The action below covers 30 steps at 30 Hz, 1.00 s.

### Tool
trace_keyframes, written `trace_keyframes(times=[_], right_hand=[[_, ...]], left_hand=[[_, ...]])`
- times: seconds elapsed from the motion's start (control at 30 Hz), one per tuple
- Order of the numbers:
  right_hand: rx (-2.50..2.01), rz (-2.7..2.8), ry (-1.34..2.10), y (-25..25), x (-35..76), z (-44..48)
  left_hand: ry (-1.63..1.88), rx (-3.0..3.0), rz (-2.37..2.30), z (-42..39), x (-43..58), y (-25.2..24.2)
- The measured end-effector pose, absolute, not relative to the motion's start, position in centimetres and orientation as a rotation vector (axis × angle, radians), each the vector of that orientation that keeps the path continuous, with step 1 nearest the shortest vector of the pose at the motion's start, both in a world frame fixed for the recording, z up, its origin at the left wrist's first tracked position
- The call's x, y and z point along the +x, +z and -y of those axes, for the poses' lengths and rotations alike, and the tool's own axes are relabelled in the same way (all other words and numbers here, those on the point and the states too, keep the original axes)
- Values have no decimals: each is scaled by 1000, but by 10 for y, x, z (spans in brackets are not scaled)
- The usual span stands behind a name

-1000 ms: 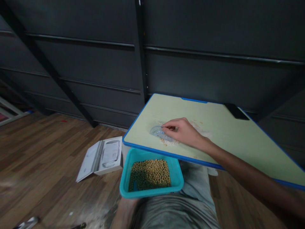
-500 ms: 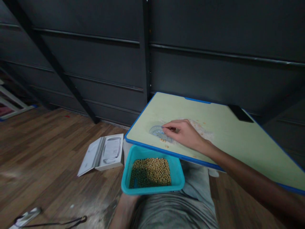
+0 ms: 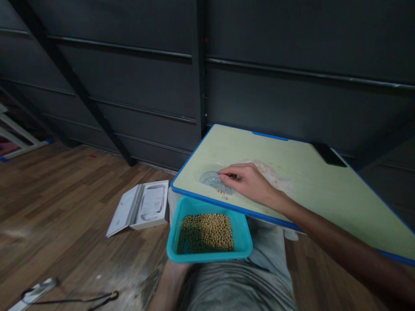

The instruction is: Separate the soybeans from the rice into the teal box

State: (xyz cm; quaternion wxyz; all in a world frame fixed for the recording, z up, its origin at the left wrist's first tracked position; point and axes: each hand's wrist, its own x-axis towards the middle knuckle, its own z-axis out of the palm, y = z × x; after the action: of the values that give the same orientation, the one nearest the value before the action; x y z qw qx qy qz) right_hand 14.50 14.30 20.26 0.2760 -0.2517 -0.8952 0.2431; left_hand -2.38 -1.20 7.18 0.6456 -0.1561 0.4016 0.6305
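Observation:
Near the left front of the tabletop, my right hand (image 3: 248,179) pinches a clear protractor (image 3: 210,179) that lies flat on the surface. A few soybeans (image 3: 221,193) lie beside the protractor's front edge. Under the table's front edge, a teal plastic basket (image 3: 209,258) holds many soybeans (image 3: 214,231). My left hand (image 3: 177,267) supports this basket from below at its near left side; its fingers are hidden beneath it.
The blue-edged table (image 3: 324,190) has a patch of pale debris and bean bits (image 3: 270,175) beyond my right hand. A black phone (image 3: 328,154) lies at the far right. An open white box (image 3: 151,205) rests on the wooden floor, and a dark metal wall (image 3: 145,82) stands behind.
My right hand has slid the protractor slightly left across the tabletop. The few soybeans by it have shifted slightly. The basket stays below the edge.

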Motion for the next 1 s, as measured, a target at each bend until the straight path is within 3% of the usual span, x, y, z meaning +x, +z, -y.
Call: trace_keyframes(times=[0.3, 0.63, 1.0], right_hand=[[-598, 2415, 671, 201, 143, -143], [-574, 2428, 677, 202, 144, -141], [-572, 2395, 767, 199, 147, -139]], left_hand=[[1440, 9, -432, 20, -41, 10], [1404, 264, -69, 19, -39, 20], [1392, -17, -446, 19, -41, 26]])
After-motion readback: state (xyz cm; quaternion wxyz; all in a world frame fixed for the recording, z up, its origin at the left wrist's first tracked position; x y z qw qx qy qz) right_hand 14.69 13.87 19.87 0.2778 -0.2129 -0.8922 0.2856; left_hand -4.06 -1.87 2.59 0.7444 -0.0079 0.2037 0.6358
